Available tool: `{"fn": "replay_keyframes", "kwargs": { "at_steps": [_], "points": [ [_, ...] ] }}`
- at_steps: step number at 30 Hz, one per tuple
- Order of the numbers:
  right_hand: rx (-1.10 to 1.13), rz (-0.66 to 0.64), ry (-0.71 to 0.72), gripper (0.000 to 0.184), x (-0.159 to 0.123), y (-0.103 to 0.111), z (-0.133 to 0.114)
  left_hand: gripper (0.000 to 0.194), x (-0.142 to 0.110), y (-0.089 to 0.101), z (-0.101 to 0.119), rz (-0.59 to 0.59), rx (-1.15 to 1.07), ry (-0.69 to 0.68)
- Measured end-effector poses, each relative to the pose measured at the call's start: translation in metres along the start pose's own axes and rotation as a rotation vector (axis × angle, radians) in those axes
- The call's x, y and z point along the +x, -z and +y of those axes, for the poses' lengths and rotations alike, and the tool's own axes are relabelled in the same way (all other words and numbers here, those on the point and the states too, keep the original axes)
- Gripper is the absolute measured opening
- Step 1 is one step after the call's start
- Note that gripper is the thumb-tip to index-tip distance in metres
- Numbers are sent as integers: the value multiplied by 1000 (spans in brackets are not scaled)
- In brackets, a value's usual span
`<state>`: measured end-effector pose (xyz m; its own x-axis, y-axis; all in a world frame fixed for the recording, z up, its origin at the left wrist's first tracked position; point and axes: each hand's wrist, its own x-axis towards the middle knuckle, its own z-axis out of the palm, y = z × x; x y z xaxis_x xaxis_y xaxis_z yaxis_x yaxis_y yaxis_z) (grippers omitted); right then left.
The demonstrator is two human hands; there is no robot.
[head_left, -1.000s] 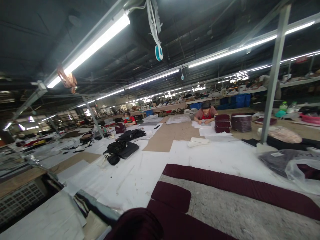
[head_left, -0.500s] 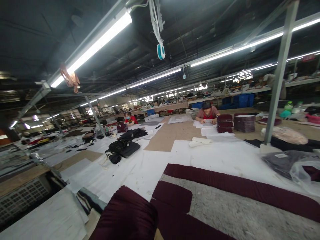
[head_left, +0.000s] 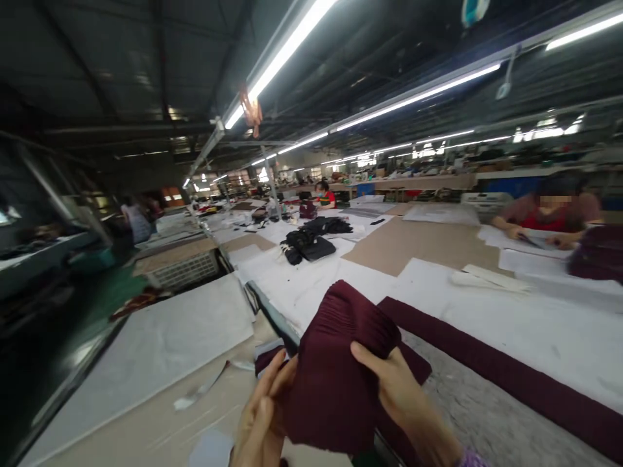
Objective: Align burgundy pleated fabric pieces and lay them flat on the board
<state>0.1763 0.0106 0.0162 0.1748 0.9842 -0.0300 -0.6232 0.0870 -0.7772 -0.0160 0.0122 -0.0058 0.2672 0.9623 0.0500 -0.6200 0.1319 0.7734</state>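
A thick stack of maroon fabric pieces (head_left: 335, 383), with many layers showing along its curved upper edge, is raised in front of me. My right hand (head_left: 396, 379) grips its right side, thumb across the front face and the other fingers hidden behind. At the left edge, my left hand (head_left: 265, 408) holds the stack with fingers partly tucked behind it. Below and behind the stack, a small folded maroon and grey bundle (head_left: 268, 357) lies on the table. To the right, a long maroon fabric strip (head_left: 491, 357) lies along a mottled grey sheet (head_left: 467, 383).
Black fabric bundles (head_left: 311, 241) sit on the white-covered table. White folded strips (head_left: 489, 279) lie farther right. A co-worker (head_left: 545, 211) in red works across the table by a maroon stack (head_left: 601, 253). A white crate (head_left: 187, 271) stands at left. Fluorescent lights hang overhead.
My view has swung left, so the scene has shifted right. The maroon stack is now raised in the middle, and both my hands have come into sight on it.
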Motion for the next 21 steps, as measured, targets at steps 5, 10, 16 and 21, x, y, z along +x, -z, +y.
{"fn": "replay_keyframes", "kwargs": {
  "at_steps": [5,10,16,21],
  "points": [
    [-300,-158,-38,38,1,10,-17,75,12,-12,18,-147,113,76],
    [-639,-330,-85,26,0,1,-25,40,14,-30,-4,93,75,202],
    [-502,-294,-126,36,-4,-4,-9,26,20,-39,-16,312,-146,109],
    [-727,-57,73,28,-11,-3,14,35,14,-34,-17,317,-100,91]
  ]
}}
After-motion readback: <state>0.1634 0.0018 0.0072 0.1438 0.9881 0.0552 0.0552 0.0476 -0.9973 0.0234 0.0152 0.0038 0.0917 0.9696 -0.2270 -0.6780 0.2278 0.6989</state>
